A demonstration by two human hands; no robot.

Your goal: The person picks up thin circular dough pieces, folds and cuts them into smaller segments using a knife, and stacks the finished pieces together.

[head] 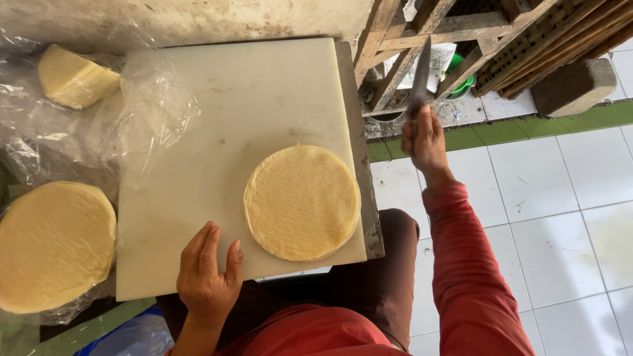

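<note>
- While my left hand lies flat and open on the white cutting board, beside the round dough stack
- my right hand has its grip closed on a knife, off the board

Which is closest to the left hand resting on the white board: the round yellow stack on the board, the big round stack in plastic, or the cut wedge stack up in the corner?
From the left hand:
1. Round stack on the board, just to its right.
2. Big round stack in plastic, off the board's left side.
3. Cut wedge stack, far top-left corner.

Knife in right hand
</note>
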